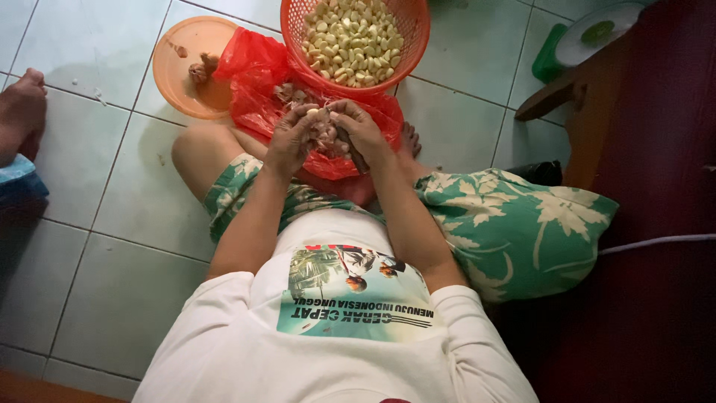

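At centre frame, above a red plastic bag (257, 71) spread on the tiled floor (119, 194), the left hand (291, 138) pinches a pale garlic clove (316, 113) while the right hand (362, 130) clasps a small knife (349, 145). With the blade working so close to the fingertips, a slip could nick them, or drop the clove short of the orange basket (354, 37) at upper centre.

Orange basket (406, 30): top rim cut off by frame edge. Knife (350, 145) mostly hidden inside right hand (362, 130). Another person's foot (22, 104) cropped at left edge. Clove (317, 113) detail too small.
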